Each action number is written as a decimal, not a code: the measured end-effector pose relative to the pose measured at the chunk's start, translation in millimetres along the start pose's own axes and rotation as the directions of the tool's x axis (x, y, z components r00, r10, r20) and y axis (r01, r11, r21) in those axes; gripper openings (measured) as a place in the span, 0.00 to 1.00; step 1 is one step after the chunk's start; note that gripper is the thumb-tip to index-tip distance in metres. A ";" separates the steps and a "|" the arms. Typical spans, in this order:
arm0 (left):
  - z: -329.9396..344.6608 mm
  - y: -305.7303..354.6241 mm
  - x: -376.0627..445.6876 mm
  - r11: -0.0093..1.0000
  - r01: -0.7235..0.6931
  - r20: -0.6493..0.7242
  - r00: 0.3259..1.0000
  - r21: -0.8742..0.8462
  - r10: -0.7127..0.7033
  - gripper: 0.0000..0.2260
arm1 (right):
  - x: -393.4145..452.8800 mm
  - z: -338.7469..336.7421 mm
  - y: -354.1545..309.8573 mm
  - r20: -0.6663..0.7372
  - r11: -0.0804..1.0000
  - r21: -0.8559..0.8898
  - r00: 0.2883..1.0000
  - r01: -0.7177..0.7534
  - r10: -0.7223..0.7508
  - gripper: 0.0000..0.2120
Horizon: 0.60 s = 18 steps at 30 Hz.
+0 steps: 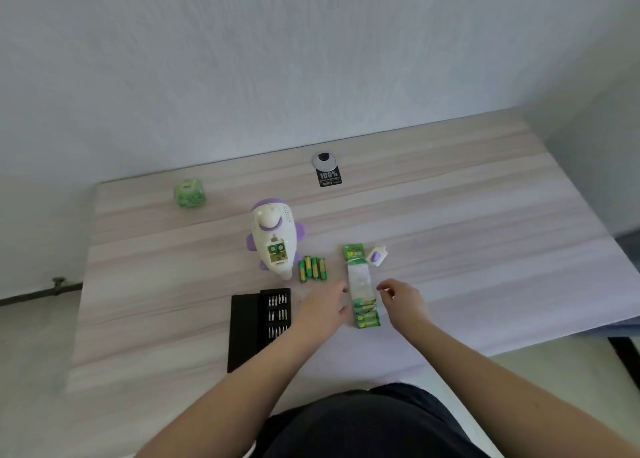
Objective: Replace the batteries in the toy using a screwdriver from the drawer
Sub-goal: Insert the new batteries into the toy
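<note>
A white and purple toy lies on the table with its battery compartment uncovered, green battery ends showing inside. Several loose green batteries lie just right of it. A long green battery pack lies further right, partly emptied, with batteries left at its near end. The small white and purple compartment cover sits beside the pack's far end. My left hand hovers at the pack's left side, fingers relaxed and empty. My right hand is at its right side with fingers loosely curled, holding nothing I can see.
An open black screwdriver bit case lies near my left forearm. A green cube-shaped object stands at the far left of the wooden table. A cable grommet with a black label sits at the back edge.
</note>
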<state>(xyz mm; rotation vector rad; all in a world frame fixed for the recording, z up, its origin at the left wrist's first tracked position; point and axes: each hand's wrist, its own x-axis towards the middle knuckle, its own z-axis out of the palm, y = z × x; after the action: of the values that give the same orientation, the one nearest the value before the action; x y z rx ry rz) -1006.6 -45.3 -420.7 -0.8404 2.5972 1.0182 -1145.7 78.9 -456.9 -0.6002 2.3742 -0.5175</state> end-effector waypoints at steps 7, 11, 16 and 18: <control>41.2 10.8 14.3 0.981 0.121 0.003 0.993 -0.149 -0.122 0.25 | 6.8 7.8 12.2 0.108 0.997 -0.038 0.992 0.072 -0.067 0.09; 49.0 12.7 20.2 0.982 0.130 -0.021 0.991 -0.137 -0.134 0.26 | 14.0 5.6 14.3 0.175 0.984 -0.089 0.975 0.155 -0.138 0.08; 54.0 11.2 23.7 0.976 0.154 -0.033 0.986 -0.155 -0.161 0.28 | 23.9 -3.2 9.6 0.297 0.940 -0.226 0.937 0.256 -0.184 0.11; 55.0 10.4 24.5 0.975 0.157 -0.041 0.985 -0.158 -0.165 0.28 | 27.4 -5.5 7.6 0.351 0.912 -0.268 0.913 0.310 -0.207 0.13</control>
<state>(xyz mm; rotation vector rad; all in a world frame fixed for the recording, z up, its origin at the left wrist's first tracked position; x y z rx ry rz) -1032.3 -12.3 -465.1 -1.1106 2.4684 1.1758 -1170.6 71.7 -469.7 -1.0768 2.0898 -0.1273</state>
